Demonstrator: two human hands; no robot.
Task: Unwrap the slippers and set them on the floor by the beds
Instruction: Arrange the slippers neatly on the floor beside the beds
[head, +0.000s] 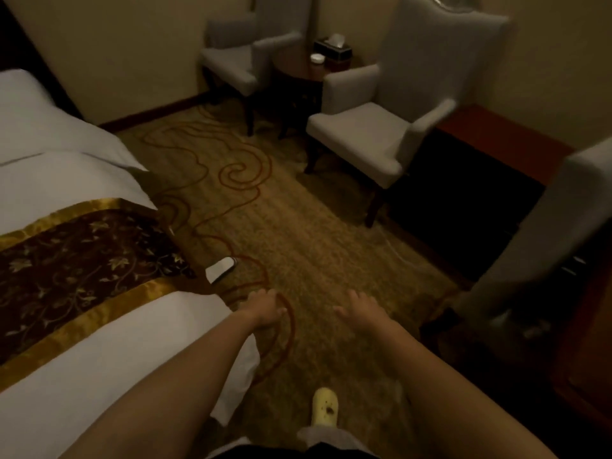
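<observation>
while both the left hand [265,309] and right hand [362,311] hang empty, fingers loose, the slipper [221,269] by the bed [99,342] looks placed; next, its mate.

1. One bed [82,326] with one patterned runner [76,266].
2. Two grey armchairs, one far [231,61], one nearer [371,137].
3. One round side table [298,71].
4. One tissue box [332,49].
5. One white slipper [221,269] on the carpet.
6. Two bare hands, left [265,309] and right [362,311].

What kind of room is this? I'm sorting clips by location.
Most likely a hotel room: a made-up bed with a decorative runner, matching armchairs around a small round table holding a tissue box, and patterned carpet.
</observation>
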